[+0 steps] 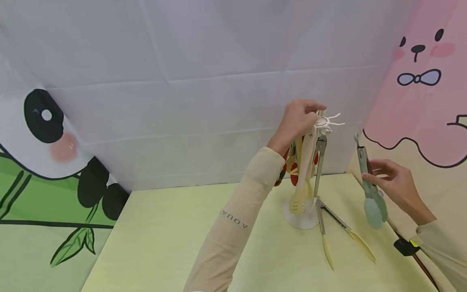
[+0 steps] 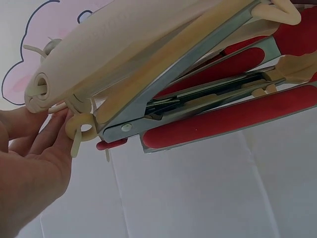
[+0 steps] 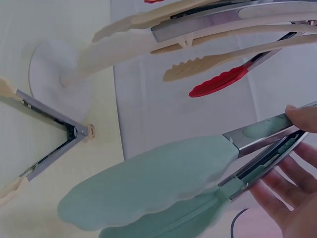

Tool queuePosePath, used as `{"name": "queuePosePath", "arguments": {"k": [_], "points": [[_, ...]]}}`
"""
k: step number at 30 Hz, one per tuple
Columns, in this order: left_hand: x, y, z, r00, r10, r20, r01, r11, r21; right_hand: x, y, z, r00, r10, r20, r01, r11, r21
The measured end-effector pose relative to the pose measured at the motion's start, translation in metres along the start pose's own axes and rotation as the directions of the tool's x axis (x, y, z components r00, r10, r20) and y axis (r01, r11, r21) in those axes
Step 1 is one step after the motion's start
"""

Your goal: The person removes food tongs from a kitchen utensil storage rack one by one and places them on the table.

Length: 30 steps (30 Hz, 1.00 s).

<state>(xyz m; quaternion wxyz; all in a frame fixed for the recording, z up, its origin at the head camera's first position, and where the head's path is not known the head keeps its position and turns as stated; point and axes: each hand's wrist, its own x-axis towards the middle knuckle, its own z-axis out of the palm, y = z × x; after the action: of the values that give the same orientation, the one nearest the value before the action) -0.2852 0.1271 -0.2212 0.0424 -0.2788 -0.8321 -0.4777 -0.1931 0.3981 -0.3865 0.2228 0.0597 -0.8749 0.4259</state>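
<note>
A white hanging rack (image 1: 322, 121) with hooks round its top and a round base (image 1: 300, 219) stands at the table's right side. My left hand (image 1: 300, 118) grips its top, its thumb and fingers about the hooks (image 2: 81, 129). Cream tongs (image 1: 306, 158) and red-handled tongs (image 2: 233, 116) hang there below the hand. Right of the rack my right hand (image 1: 395, 182) holds mint-green tongs (image 1: 372, 194) by the metal arms, thumb on one side and fingers on the other. Their scalloped heads (image 3: 148, 183) point down, slightly apart, in the head view.
Spread metal tongs with cream tips (image 1: 335, 221) lie on the yellow table (image 1: 153, 235) by the rack's base. A white sheet (image 1: 219, 105) hangs behind. A black box on a cable (image 1: 405, 246) is at the right edge.
</note>
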Motion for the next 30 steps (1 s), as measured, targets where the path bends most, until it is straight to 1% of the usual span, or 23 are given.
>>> {"name": "queuePosePath", "arguments": {"k": [7, 11, 15, 19, 26, 30], "points": [[0.000, -0.001, -0.001, 1.000, 0.008, 0.005, -0.008, 1.000, -0.008, -0.003, 0.016, -0.001, 1.000, 0.006, 0.014, -0.005, 0.998, -0.059], [0.001, -0.001, 0.000, 1.000, -0.003, 0.011, 0.004, 1.000, -0.017, -0.006, 0.024, -0.001, 0.999, 0.024, 0.027, -0.021, 0.995, -0.097], [0.001, -0.002, 0.000, 1.000, -0.008, 0.025, 0.008, 1.000, -0.029, -0.008, 0.028, 0.000, 0.999, 0.043, 0.032, -0.038, 0.990, -0.135], [0.002, -0.002, 0.000, 0.999, -0.010, 0.030, 0.011, 0.999, -0.033, -0.010, 0.029, 0.002, 0.999, 0.042, 0.032, -0.037, 0.987, -0.155], [0.002, -0.001, 0.000, 1.000, -0.015, 0.027, 0.016, 0.999, -0.039, -0.011, 0.036, 0.006, 0.997, 0.058, 0.042, -0.049, 0.980, -0.191], [0.003, -0.001, -0.001, 1.000, -0.014, 0.020, 0.015, 0.999, -0.030, -0.014, 0.042, 0.008, 0.998, 0.049, 0.036, -0.041, 0.980, -0.197]]}}
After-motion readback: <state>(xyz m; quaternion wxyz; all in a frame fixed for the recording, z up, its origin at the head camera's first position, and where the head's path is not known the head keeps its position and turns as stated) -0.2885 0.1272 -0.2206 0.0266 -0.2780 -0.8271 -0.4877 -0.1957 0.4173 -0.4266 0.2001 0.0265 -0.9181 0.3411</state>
